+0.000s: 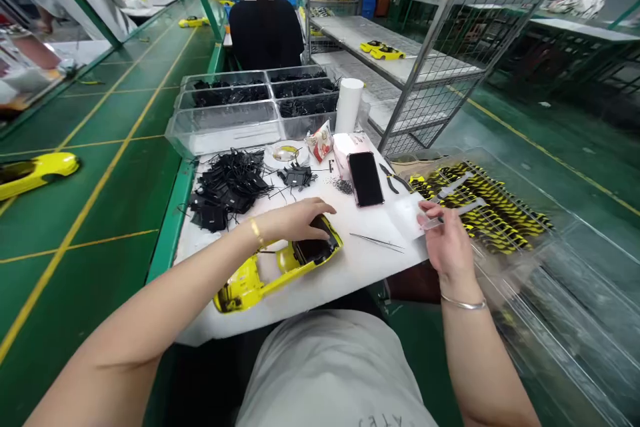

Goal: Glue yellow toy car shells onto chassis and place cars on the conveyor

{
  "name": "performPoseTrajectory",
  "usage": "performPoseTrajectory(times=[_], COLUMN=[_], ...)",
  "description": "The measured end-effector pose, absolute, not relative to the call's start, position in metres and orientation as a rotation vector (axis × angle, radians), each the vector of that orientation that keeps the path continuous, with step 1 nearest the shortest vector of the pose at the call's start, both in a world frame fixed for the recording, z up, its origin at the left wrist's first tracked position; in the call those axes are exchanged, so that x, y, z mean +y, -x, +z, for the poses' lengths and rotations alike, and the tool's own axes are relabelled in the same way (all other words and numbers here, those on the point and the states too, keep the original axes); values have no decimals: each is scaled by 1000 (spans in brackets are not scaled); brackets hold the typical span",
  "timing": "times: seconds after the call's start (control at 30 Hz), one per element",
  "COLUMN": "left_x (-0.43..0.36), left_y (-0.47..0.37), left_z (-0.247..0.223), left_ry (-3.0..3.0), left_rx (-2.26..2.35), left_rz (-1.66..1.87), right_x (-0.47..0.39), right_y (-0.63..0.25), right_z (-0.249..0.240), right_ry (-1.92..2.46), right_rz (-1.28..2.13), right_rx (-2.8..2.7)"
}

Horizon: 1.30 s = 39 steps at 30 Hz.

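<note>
On the white tabletop lies a yellow toy car body (253,287), hollow side up, with a black part at its right end. My left hand (300,219) reaches over that end, its fingers curled down onto the black part and the rim. Some of the fingertips are hidden. My right hand (447,240) pinches a thin translucent plastic piece (453,215) with strip-like ends over the table's right edge; its exact kind is unclear. Just left of that hand is a clear plastic sheet or bag (406,213). Metal tweezers (376,241) lie between my hands.
Black wired parts (225,187) are heaped at the back left, before a clear divided bin (225,127). A phone (365,179), pliers (393,179) and a white roll (349,105) stand or lie nearby. Yellow-black parts (480,207) fill a tray at right. A green conveyor (100,187) runs left.
</note>
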<state>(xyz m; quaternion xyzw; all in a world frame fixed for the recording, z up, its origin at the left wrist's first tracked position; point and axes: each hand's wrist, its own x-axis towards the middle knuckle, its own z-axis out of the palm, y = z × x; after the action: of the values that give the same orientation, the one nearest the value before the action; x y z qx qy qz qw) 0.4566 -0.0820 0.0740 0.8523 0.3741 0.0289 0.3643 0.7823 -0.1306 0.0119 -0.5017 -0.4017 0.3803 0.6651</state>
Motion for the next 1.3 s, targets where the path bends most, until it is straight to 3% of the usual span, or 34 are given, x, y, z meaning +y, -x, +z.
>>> performPoseTrajectory(times=[0.13, 0.27, 0.4, 0.5, 0.6, 0.83, 1.3], left_x=[-144, -216, -253, -250, -242, -241, -241], left_y=[-392, -327, -317, -332, -343, -340, -341], left_z=[85, 60, 24, 10, 1, -17, -16], left_ry=[-2238, -2023, -1679, -1496, -1402, -1427, -1449], left_rx=[1184, 1781, 1675, 1511, 1449, 1332, 1318], left_rz=[522, 612, 563, 683, 828, 948, 966], right_x=[-141, -154, -156, -149, -142, -150, -152], right_y=[-777, -738, -666, -613, -581, -566, -562], right_z=[30, 59, 76, 71, 56, 30, 33], right_ry=[946, 898, 592, 347, 338, 533, 590], right_rz=[845, 854, 1286, 1707, 1896, 1846, 1803], right_rx=[-887, -1097, -1238, -1293, -1303, -1218, -1219])
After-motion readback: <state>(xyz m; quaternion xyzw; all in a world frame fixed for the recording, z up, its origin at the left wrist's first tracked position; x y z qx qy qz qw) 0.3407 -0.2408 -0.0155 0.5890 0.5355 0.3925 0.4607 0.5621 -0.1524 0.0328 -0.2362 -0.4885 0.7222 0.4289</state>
